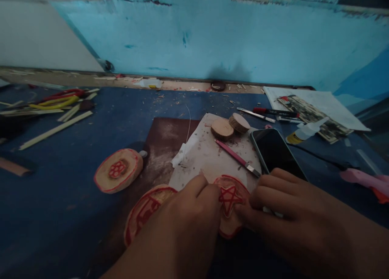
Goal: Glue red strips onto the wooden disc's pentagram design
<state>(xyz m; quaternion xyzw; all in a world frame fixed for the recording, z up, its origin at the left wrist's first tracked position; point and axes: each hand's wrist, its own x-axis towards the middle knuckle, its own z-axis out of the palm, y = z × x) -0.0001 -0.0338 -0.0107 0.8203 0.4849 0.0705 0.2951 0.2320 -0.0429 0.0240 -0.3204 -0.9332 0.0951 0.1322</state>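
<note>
A rounded wooden piece with a raised red-outlined star (229,198) is between my two hands. My left hand (194,214) is closed at its left edge, fingertips hidden behind the knuckles. From the right, my right hand (282,206) pinches the piece with thumb and curled fingers. Partly behind my left forearm lies a round wooden piece with red markings (146,212). Farther left is an oval wooden piece with a red flower design (118,170). A pink-handled cutter (235,156) rests on the pale paper (200,169).
Two wood discs (222,128) sit on the paper. A phone (276,151), glue bottle (305,131), red marker (275,112) and pink tool (364,179) are at right. Wooden sticks (56,129) and yellow-handled pliers (56,103) lie left on the blue table (75,222).
</note>
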